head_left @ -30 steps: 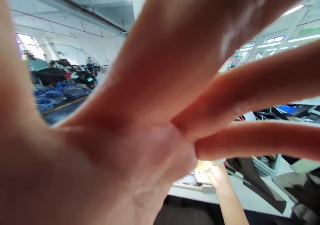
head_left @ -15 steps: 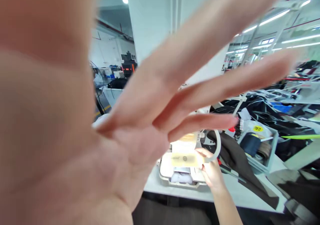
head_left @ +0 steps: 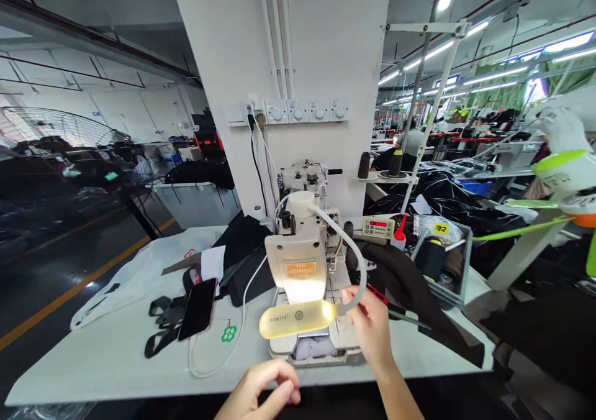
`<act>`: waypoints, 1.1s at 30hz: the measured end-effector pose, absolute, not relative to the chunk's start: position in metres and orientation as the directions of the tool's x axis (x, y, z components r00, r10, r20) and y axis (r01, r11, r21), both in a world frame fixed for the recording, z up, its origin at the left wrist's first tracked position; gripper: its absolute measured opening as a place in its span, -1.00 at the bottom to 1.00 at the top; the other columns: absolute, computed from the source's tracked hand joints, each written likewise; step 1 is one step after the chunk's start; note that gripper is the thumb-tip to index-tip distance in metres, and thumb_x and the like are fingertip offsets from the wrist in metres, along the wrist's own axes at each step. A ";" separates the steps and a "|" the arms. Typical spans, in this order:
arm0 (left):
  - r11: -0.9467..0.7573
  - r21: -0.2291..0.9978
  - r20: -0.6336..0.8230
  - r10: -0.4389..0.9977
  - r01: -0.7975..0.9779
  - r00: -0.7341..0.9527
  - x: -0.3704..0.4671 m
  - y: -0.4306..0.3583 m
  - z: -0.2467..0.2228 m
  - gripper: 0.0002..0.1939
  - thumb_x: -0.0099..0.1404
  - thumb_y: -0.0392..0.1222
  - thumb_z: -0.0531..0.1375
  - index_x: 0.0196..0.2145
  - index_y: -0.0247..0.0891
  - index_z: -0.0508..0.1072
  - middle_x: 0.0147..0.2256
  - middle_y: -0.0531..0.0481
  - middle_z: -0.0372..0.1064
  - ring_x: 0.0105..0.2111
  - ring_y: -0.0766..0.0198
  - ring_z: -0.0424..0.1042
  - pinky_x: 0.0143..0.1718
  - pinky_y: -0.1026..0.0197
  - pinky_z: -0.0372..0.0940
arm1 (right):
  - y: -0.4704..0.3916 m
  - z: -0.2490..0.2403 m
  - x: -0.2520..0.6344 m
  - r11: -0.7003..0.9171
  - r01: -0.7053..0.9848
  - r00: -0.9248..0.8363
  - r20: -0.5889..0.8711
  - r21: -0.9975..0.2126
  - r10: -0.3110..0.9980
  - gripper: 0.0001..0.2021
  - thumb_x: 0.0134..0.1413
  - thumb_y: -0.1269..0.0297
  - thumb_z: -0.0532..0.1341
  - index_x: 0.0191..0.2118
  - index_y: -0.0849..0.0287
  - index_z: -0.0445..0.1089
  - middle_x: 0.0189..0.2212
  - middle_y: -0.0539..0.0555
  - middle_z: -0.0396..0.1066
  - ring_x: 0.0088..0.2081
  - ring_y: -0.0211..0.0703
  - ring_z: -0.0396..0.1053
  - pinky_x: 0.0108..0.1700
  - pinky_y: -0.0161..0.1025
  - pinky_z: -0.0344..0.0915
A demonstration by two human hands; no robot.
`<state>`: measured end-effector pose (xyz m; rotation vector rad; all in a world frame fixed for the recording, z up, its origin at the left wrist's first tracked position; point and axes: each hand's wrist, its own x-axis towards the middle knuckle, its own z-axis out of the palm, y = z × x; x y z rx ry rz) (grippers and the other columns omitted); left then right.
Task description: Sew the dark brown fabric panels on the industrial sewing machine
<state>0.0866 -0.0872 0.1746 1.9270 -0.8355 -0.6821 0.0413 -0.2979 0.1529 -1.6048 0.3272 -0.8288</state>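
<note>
A sewing machine (head_left: 295, 252) with a small orange panel stands before me on the white table (head_left: 153, 370). A lit yellow lamp (head_left: 284, 320) on a white bendy neck hangs in front of its needle area. My right hand (head_left: 372, 330) is closed about the lamp's neck at the end of the lit head, fingers on either side of it. Low in the view, my left hand (head_left: 267, 389) is loosely curled at the table's front edge, with nothing visible in it. Grey cloth (head_left: 314, 346) shows at the machine's base, below the lamp.
To the left lie a phone (head_left: 198, 309), black straps (head_left: 162, 320) and black fabric (head_left: 249, 252). To the right are dark cloth (head_left: 405, 277), a control box (head_left: 378, 227), a red-capped bottle (head_left: 399, 233) and a grey bin (head_left: 459, 296) of thread spools. A white pillar (head_left: 316, 47) rises behind.
My left hand has dropped from right in front of the camera, spread wide, to the table's front edge, where it is curled. My right hand stays by the lamp's neck.
</note>
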 end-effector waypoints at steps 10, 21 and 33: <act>-0.087 0.996 -0.048 -0.516 0.003 0.855 0.092 -0.140 0.128 -0.64 0.11 0.07 0.16 -0.30 -0.28 0.45 -0.36 -0.11 0.43 -0.34 0.15 0.39 -0.25 0.13 0.32 | -0.277 0.130 0.040 0.356 0.265 0.775 -0.022 -0.896 -0.632 -0.71 -0.12 0.09 0.27 -0.36 0.19 0.27 -0.77 -0.16 0.08 -0.70 -0.42 -0.10 -0.67 -0.41 -0.19; 0.140 0.969 -0.076 -0.622 0.206 0.779 0.072 -0.166 0.141 -0.75 0.12 -0.01 0.19 -0.44 -0.27 0.42 -0.37 -0.04 0.40 -0.30 0.24 0.37 -0.21 0.25 0.26 | -0.241 0.108 -0.004 0.165 0.019 0.955 -0.031 -0.986 -0.295 -0.70 -0.01 0.06 0.19 -0.46 0.24 0.27 -0.67 0.00 0.33 -0.62 -0.30 0.29 -0.56 -0.37 0.19; 0.060 0.916 -0.259 -0.665 0.396 0.701 0.052 -0.141 0.086 -0.70 0.16 0.03 0.15 -0.41 -0.30 0.36 -0.55 0.11 0.19 -0.55 0.45 0.11 -0.44 0.35 0.07 | -0.421 0.078 0.060 -0.714 -0.538 0.760 0.110 -0.447 -0.641 -0.85 0.03 0.44 0.14 -0.26 0.24 0.41 -0.16 0.21 0.33 -0.07 0.02 0.28 -0.16 -0.20 0.26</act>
